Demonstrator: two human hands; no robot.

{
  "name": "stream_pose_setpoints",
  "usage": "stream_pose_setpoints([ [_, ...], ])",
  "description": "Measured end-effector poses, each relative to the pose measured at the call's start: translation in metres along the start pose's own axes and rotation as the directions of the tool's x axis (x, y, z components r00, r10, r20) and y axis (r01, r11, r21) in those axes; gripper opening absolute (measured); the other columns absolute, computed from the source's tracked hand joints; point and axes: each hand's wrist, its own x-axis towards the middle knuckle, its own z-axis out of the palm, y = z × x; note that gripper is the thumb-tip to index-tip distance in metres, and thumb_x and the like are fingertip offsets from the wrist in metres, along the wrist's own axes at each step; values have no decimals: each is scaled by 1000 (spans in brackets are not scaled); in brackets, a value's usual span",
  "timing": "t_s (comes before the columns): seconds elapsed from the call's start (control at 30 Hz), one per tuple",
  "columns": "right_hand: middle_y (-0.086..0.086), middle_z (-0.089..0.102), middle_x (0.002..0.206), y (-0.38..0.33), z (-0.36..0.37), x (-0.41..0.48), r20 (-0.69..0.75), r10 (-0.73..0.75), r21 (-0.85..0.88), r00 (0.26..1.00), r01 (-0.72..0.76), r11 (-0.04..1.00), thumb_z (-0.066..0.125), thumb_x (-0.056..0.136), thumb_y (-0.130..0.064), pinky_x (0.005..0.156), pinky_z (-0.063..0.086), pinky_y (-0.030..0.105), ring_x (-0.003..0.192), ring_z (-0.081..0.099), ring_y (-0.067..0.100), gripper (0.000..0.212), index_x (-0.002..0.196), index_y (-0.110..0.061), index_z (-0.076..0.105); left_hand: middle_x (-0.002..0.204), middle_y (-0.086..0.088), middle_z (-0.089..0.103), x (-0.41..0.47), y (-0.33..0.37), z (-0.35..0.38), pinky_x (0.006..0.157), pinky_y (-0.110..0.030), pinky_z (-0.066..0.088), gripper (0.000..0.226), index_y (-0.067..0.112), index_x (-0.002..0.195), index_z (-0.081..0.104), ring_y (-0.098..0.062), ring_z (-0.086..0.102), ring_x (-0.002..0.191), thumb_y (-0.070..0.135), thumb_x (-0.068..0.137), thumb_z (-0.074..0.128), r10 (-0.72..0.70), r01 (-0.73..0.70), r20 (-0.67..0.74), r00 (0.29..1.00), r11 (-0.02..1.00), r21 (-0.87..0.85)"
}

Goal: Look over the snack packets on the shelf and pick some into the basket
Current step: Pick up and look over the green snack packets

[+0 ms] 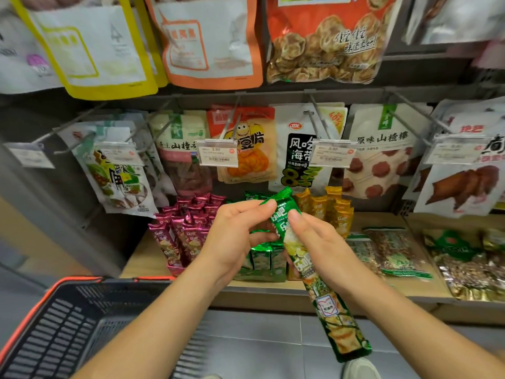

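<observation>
- The left hand (pixel 235 236) is pinching the top end of the long green packet (pixel 336 321) between thumb and forefinger. The right hand (pixel 322 250) is curling its fingers round the stretch just below, probably turning the print up for reading.
- The packet is hanging slanted from both grips with its lower end free, up and to the right of the basket (pixel 54 324) and not over it.
- Beyond the basket, the shelf (pixel 139 258) is carrying upright rows of red packets (pixel 185 231) and gold packets (pixel 328 209).

Both hands (pixel 276 242) pinching green snack strip (pixel 319 280), basket (pixel 41 318) below
</observation>
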Motion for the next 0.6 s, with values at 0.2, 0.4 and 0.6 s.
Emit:
stream_pose_setpoints([
  [0.2,7,58,56,-2,-2,-3,146,130,190,981,-156,969,45,89,-59,42,41,22,40,50,16,46,86,-18,66,61,-4,64,3,1,-2,47,-15,48,30,15,68,76,-8,58,51,23,93,60,18,-7,-77,997,989,145],
  [0.4,14,64,69,-5,-13,-7,283,290,244,914,-361,900,52,78,-71,53,53,30,55,63,25,55,90,-19,66,54,-3,63,4,-5,-3,48,-15,49,28,18,72,73,-8,59,46,6,93,59,101,-68,-125,987,966,248],
  [0.6,5,63,70,-5,-16,-10,308,303,241,902,-382,892,50,82,-70,50,52,28,53,63,24,37,85,-38,69,66,0,70,5,-6,-4,53,-17,50,31,17,75,74,-7,61,54,-7,88,61,140,-108,-147,979,973,202],
])
